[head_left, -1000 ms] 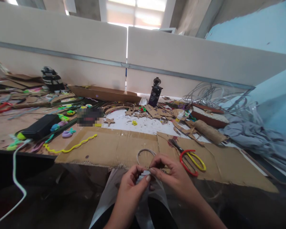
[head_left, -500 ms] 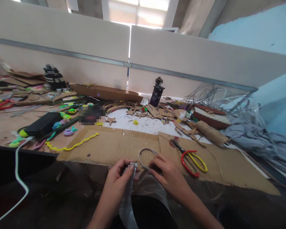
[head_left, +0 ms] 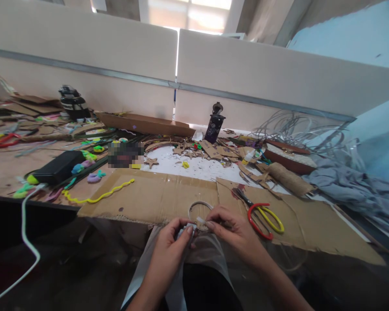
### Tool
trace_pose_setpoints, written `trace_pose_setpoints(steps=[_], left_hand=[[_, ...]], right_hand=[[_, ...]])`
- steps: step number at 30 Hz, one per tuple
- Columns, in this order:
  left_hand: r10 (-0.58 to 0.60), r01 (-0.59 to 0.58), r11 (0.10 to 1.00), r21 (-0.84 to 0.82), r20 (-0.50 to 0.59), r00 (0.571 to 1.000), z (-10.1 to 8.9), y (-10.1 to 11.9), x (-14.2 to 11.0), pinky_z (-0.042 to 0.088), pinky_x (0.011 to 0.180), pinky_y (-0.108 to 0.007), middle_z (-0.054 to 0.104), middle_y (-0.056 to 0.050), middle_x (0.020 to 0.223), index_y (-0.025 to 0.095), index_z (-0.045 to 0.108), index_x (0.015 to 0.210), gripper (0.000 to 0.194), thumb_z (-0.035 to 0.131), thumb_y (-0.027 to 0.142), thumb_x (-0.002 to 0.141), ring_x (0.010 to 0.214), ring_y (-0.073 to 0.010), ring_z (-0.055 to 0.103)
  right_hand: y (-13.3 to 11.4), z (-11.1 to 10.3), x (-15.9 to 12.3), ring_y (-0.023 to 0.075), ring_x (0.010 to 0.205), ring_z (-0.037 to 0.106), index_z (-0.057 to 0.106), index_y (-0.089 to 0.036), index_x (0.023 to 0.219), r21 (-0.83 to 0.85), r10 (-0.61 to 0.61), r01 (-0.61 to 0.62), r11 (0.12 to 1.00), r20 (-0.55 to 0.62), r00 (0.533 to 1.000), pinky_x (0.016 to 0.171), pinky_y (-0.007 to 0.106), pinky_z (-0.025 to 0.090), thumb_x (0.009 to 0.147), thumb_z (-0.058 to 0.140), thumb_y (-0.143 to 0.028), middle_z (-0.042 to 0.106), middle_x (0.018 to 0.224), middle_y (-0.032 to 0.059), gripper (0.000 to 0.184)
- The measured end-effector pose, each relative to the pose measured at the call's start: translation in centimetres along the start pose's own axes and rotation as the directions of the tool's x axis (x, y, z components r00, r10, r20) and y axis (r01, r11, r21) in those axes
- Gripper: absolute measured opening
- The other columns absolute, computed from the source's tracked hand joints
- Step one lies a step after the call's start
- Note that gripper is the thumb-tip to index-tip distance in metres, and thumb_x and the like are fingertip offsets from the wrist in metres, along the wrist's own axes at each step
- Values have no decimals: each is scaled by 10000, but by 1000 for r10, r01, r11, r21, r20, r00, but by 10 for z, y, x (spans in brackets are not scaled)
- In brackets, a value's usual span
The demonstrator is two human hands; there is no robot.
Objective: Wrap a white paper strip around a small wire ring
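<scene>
Both hands pinch pale film by a thin ring [head_left: 199, 202] at the cardboard's near edge.
The ring is slim, round and greyish, its upper arc over the cardboard [head_left: 162, 192], its lower part half hidden. Left hand [head_left: 171, 242]: fingers clamped on white film [head_left: 190, 226]. Right hand [head_left: 231, 226]: fingers together on a clear tip [head_left: 201, 221]. Scissors [head_left: 250, 214] lie just beside the right hand; leftwards, bare cardboard runs to a yellow wire [head_left: 107, 196].

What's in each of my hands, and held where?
Left hand pinches bunched pale material between thumb and fingers. Right hand pinches a whitish piece, its tip protruding; grip on thin ring unclear.
</scene>
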State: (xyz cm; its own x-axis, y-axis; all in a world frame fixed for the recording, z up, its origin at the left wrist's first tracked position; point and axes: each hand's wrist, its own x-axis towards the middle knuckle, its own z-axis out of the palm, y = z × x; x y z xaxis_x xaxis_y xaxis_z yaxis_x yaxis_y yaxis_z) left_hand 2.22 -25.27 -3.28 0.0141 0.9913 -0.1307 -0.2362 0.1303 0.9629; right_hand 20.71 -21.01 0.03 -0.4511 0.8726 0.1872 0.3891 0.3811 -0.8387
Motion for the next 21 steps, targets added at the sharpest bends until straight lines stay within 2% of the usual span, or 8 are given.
trace_pose_setpoints(steps=[5,21], left_hand=[[17,-17,1000,-11,13,1000,1,-3,2,507,602,-265,665,-28,783,169,711,866,199,687,350,787,657,-156,579],[46,-47,999,27,54,997,3,0,-1,451,610,-238,602,10,722,173,669,819,182,656,355,820,661,-140,533]], right_hand=[[-6,1,2,193,830,592,655,-196,810,-23,-9,10,1000,49,999,745,301,413,925,609,-270,612,828,16,145],[-11,1,4,190,829,582,629,-189,779,-162,2,10,987,70,998,738,295,404,928,596,-227,606,819,14,157]])
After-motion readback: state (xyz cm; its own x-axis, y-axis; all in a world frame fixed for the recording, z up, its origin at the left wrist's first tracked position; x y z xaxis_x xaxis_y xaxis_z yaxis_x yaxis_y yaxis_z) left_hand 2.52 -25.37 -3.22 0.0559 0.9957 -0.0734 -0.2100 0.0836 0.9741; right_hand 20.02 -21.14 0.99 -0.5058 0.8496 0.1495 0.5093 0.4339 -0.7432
